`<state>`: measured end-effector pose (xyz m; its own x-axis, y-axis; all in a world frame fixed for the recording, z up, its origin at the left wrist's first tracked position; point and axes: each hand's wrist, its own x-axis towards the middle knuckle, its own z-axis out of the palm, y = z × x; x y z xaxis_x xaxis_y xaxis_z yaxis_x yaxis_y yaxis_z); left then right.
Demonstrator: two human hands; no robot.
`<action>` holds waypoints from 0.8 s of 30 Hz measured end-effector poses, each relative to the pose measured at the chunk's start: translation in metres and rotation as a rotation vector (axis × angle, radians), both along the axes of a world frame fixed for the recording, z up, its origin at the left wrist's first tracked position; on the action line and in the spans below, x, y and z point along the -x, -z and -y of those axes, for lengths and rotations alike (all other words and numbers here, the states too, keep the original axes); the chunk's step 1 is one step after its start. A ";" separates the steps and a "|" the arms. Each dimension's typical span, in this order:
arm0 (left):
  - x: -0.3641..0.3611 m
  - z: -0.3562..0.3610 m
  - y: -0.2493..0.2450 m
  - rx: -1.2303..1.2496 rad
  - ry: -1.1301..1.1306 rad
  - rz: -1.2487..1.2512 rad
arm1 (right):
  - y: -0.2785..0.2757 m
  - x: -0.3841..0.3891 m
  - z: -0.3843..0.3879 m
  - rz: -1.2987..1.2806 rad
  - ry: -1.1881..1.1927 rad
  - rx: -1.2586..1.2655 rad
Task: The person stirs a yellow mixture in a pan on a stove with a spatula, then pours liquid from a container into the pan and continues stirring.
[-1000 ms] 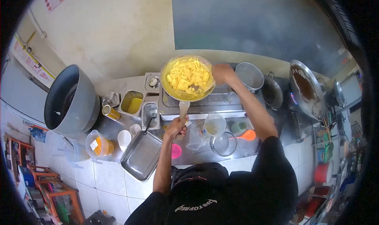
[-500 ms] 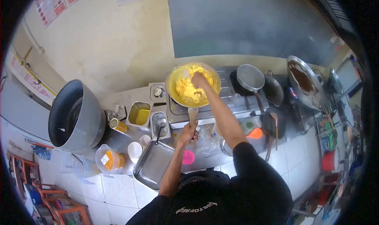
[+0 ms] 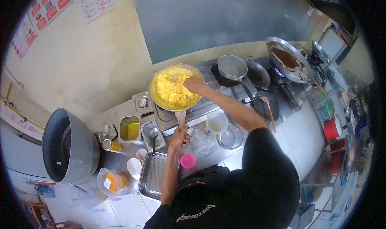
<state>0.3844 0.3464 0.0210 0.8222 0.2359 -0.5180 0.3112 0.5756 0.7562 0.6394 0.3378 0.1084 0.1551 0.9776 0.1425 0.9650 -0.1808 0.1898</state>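
Observation:
A wide frying pan (image 3: pixel 152 97) on the stove holds a broken-up mass of yellow scrambled egg (image 3: pixel 173 88). My left hand (image 3: pixel 179 137) is closed round the pan's pale handle (image 3: pixel 181 117) on the near side. Over the pan's right part is my right hand (image 3: pixel 194 85), its fingers closed on a thin pale utensil (image 3: pixel 179 84) that reaches into the egg. The utensil's working end is too small and covered to make out.
Right of the pan stand a saucepan (image 3: pixel 232 67), a dark wok (image 3: pixel 258 74) and a large wok of brown liquid (image 3: pixel 287 57). A wire-mesh tray (image 3: pixel 152 174), pink cup (image 3: pixel 187 161), metal container of yellow liquid (image 3: pixel 129 128) and big grey pot (image 3: pixel 90 136) lie nearer and left.
My view has turned, so the counter slants more. Relative to the pan, my right hand has moved from over the egg's middle toward the right rim. My left hand keeps hold of the handle.

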 end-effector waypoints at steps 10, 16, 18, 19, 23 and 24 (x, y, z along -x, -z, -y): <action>-0.007 0.016 -0.014 -0.052 -0.122 -0.055 | 0.042 0.036 0.006 0.041 0.062 -0.049; -0.003 0.015 -0.019 -0.056 -0.118 -0.057 | -0.084 0.022 0.021 -0.167 0.092 0.102; -0.006 0.014 -0.021 -0.049 -0.154 -0.050 | -0.076 0.042 0.040 -0.218 0.064 0.188; -0.006 0.013 -0.020 -0.048 -0.133 -0.044 | -0.062 0.046 0.034 -0.215 0.054 0.191; -0.004 0.012 -0.013 -0.048 -0.101 -0.044 | 0.028 0.035 -0.019 -0.365 0.145 -0.078; -0.003 0.011 -0.010 -0.078 -0.101 -0.044 | 0.007 0.028 -0.023 -0.414 0.190 -0.012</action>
